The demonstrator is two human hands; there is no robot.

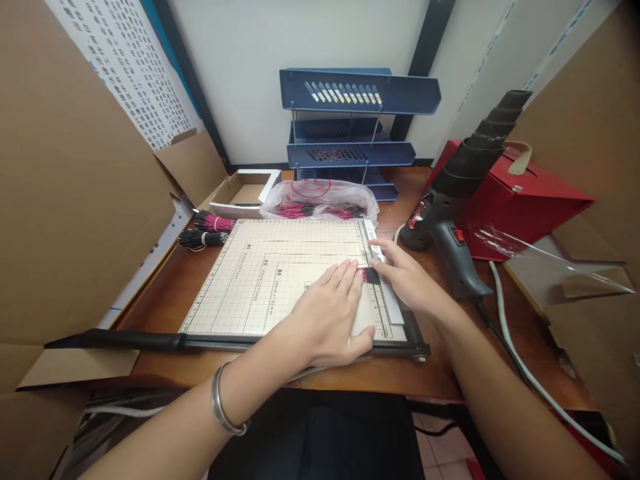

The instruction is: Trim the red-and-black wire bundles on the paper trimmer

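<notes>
A cream paper cutter [227, 287] with a printed grid lies on the wooden table. My left hand [333, 307] lies flat on its board, fingers stretched out over a small bundle of black and dark red wires [371, 275]. The black ends stick out past the fingertips toward the white guide strip [393, 303] on the right side. My right hand [400, 270] rests at this strip, thumb close to the wire ends and fingers apart; its other fingers are partly hidden. Along the near edge runs the cutter's black handle [135, 339].
Behind the cutter are wire bundles [205, 238], a plastic bag [320, 200] of wires, a small open box [245, 189] and blue tiered trays [360, 93]. A black heat gun [453, 213] stands at right before a red box [530, 200]. Cardboard [75, 167] flanks the left side.
</notes>
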